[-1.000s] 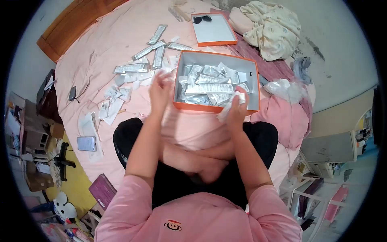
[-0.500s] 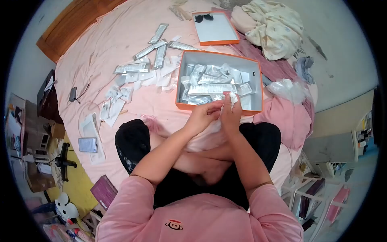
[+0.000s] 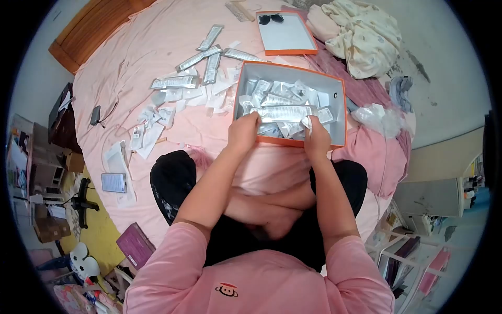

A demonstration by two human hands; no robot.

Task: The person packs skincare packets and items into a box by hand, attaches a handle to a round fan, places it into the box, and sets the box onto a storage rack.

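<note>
the left hand (image 3: 244,132) had parted from the right hand (image 3: 318,138), which pinched a white scrap (image 3: 306,121), reaching the packet (image 3: 285,113), its hold unclear, so both now flanked it.

- A wooden headboard (image 3: 97,32) stands at the upper left.
- A cream patterned blanket (image 3: 364,39) lies bunched at the upper right.
- A crumpled clear plastic bag (image 3: 380,121) rests beside pink cloth (image 3: 368,159).
- A phone (image 3: 114,182) lies far left, above a purple box (image 3: 135,246).
</note>
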